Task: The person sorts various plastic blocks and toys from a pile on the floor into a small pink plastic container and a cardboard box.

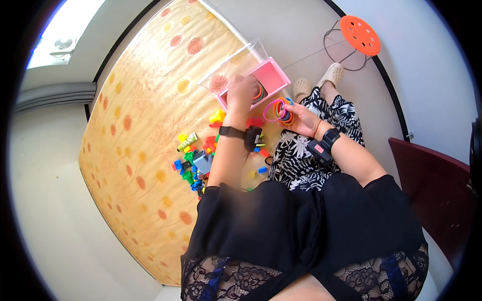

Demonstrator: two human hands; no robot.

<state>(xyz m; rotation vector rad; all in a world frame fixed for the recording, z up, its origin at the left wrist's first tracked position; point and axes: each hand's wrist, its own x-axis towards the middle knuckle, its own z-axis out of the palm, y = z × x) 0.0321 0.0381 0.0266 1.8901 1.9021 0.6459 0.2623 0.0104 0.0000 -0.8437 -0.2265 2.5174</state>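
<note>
L hand (241,91) over box (274,75); R hand (301,122) w/ loops (286,117) nr edge (275,93).

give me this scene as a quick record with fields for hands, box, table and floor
left hand: over the pink box, blurred, grip unclear
right hand: holding colored rings
box: open, more rings inside, clear lid up
table: yellow floral cloth, pile of colorful toy pieces
floor: orange stool
</note>
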